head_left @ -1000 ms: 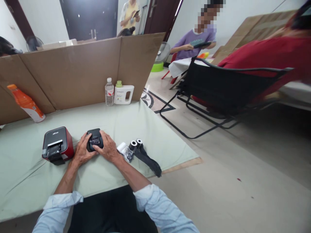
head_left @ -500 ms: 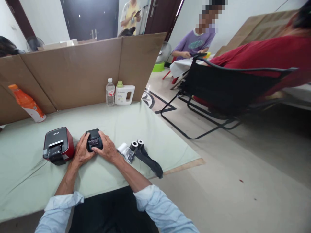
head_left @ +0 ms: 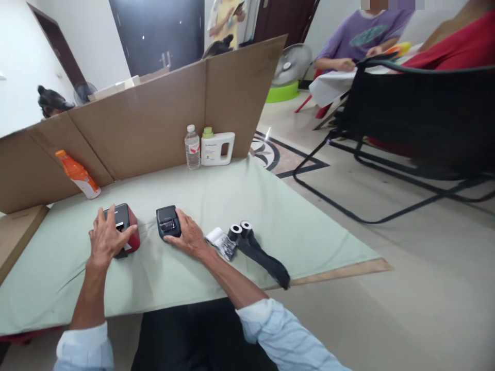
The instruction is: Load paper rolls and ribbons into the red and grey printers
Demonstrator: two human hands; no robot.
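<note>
My left hand [head_left: 105, 236], its fingers spread, is over the front and top of the larger red-and-black label printer [head_left: 133, 232], covering much of it. Whether the fingertips press on it I cannot tell. My right hand [head_left: 188, 234] is around the right side of a smaller black label printer [head_left: 167, 212], thumb along its front edge and fingers at its side. A dark film-like strip shows in the small printer's front slot. To the right of that hand lie a white roll with a printed black-and-white strip [head_left: 222, 241] and two black ribbon rolls [head_left: 240, 230] trailing a long black tail [head_left: 266, 260].
Along the cardboard screen [head_left: 154, 118] stand a water bottle [head_left: 192, 149], a white jug [head_left: 211, 152] and a leaning orange bottle [head_left: 79, 175]. A cardboard box [head_left: 19, 232] sits at the left. Beyond the table are a black folding chair [head_left: 417, 118], a fan [head_left: 290, 67] and other people.
My left hand has left the small printer and moved left onto the larger one. The right hand stays at the small printer. The view has shifted left.
</note>
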